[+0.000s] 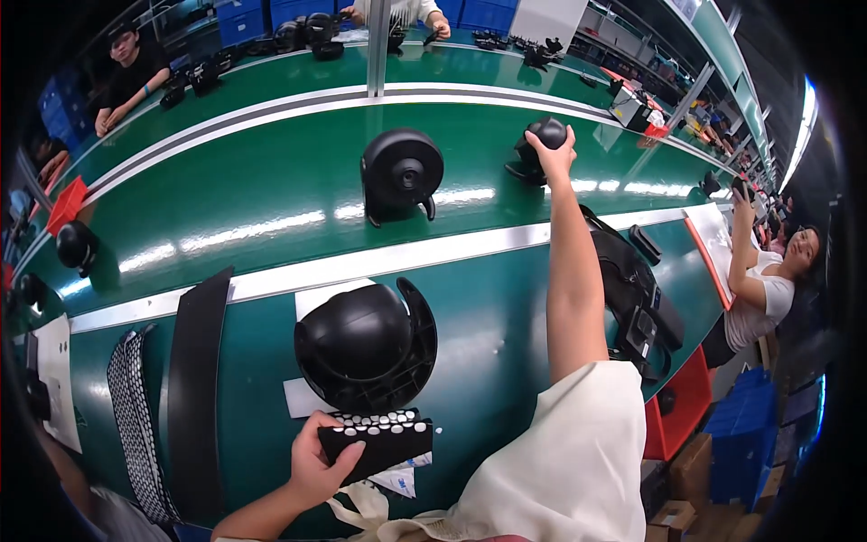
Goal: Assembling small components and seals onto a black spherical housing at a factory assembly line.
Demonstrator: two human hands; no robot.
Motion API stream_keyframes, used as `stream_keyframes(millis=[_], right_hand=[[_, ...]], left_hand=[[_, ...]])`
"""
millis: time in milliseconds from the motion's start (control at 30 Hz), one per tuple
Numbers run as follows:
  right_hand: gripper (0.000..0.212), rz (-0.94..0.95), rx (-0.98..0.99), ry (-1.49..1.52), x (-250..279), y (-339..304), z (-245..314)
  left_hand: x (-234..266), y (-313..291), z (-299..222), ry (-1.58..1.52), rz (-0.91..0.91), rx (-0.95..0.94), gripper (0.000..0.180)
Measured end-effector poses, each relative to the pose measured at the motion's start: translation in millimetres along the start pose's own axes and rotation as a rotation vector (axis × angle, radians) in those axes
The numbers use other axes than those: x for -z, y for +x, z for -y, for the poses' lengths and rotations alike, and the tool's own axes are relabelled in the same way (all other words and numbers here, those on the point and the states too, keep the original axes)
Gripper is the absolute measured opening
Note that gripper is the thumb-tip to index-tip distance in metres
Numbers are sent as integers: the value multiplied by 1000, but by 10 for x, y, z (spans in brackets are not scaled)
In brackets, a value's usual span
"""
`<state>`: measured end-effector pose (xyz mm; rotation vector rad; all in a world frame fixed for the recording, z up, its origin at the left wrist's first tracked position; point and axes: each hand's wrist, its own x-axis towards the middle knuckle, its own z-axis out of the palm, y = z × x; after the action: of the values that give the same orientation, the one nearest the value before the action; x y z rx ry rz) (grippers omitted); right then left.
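Note:
My left hand is closed around a folded black strip with rows of white round dots, low over the near bench. Just beyond it, a glossy black rounded plastic housing with a curved arm rests on the bench, partly over white paper. My right arm is stretched far forward across the metal rail. At its end, my right hand grips a smaller-looking black rounded housing at the green belt. Part of that housing is hidden by my fingers.
Another black housing stands mid-belt, and one more sits at the far left. A long black sheet and a dotted strip lie left on the bench. Black straps and devices lie right, above a red bin. People work nearby.

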<state>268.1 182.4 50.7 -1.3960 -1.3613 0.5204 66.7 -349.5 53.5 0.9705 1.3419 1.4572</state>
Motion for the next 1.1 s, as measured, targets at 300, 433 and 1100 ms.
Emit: stream_keyframes(millis=[300,433,1100], right_hand=[[77,714,-19,165,1020,-616,376],[72,861,172,127,1496,-1383,781],[51,1158,769,12,1559,-3074,1783]], left_hand=[[-32,108,-158,167,138,-136,49],[-134,181,-490,209,101,-181,32],[-206,174,-434,31,-117,-62,22]])
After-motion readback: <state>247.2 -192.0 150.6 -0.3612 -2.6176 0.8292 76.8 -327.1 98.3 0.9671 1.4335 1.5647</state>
